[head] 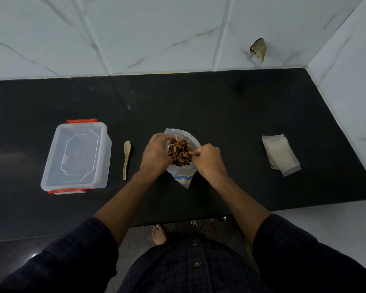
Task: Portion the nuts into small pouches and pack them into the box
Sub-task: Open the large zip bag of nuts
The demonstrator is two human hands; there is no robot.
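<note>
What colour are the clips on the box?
Orange-red clips on the clear box, seen in the head view.

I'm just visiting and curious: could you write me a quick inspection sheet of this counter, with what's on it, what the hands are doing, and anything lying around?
Surface: black counter, a few pale specks.
Job's things: open bag of nuts at centre; lidded clear box with orange clips at left; wooden spoon beside it; stack of small pouches at right, unfilled.
Clutter: nothing seen.
Hands: left hand and right hand each grip the bag's rim, holding its mouth open.
Cables: nothing seen.
Surroundings: white marble-look wall tiles, one damaged spot; a bare foot below.
</note>
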